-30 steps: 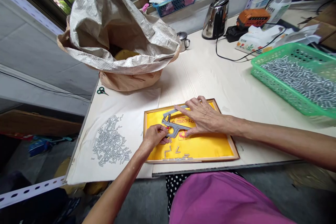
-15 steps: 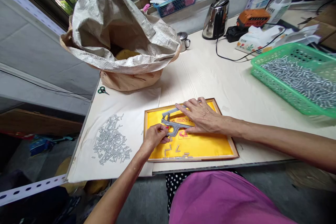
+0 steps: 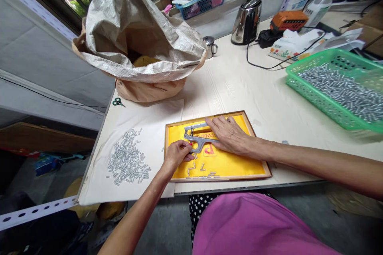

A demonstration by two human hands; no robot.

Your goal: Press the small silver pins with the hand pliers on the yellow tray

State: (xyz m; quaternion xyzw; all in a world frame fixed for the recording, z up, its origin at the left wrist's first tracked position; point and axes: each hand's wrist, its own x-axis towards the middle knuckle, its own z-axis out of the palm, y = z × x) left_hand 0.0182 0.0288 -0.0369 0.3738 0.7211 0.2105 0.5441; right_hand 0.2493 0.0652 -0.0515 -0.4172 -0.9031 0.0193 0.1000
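Note:
A grey metal hand press tool (image 3: pixel 198 138) lies on the yellow tray (image 3: pixel 227 164) with a wooden rim. My right hand (image 3: pixel 229 133) rests flat over the tool's handles, fingers stretched out along them. My left hand (image 3: pixel 177 154) is pinched at the tool's jaw, fingertips together on a small part I cannot make out. Several small silver tubes (image 3: pixel 201 170) lie loose on the tray below the tool.
A heap of silver tubes (image 3: pixel 128 161) lies on white paper (image 3: pixel 101 183) to the left. A large open sack (image 3: pixel 140 44) stands behind. A green basket (image 3: pixel 335 91) full of tubes sits right. A kettle (image 3: pixel 247 18), cables, scissors (image 3: pixel 118 102) and a blue basket (image 3: pixel 203 0) stand farther back.
My right hand has flattened and pressed lower onto the tool's handles. The view has shifted slightly. My left hand stays pinched at the jaw.

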